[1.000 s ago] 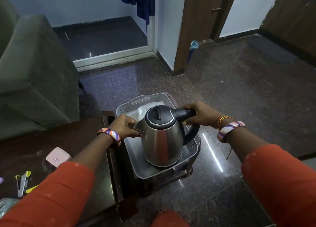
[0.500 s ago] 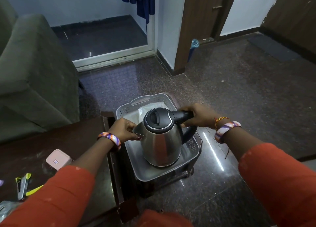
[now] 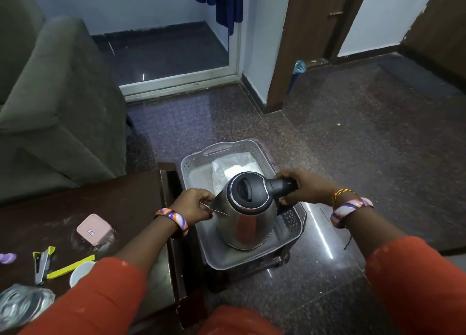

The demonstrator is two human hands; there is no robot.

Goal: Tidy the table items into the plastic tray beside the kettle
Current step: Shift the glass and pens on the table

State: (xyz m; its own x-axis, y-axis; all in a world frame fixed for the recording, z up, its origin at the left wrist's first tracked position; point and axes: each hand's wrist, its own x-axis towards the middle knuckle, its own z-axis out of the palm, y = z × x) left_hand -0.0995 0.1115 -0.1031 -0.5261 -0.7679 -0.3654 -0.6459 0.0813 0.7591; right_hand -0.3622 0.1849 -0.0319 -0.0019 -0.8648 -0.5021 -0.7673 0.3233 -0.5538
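Kettle [image 3: 245,216] in tray [image 3: 290,221] — hands hold.

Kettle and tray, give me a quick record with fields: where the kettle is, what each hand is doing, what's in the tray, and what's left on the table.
kettle: standing in the grey plastic tray
right hand: grips the black handle
left hand: holds the spout
tray contents: kettle, clear plastic bag behind it
table: pink box, stapler, yellow strip, white cup
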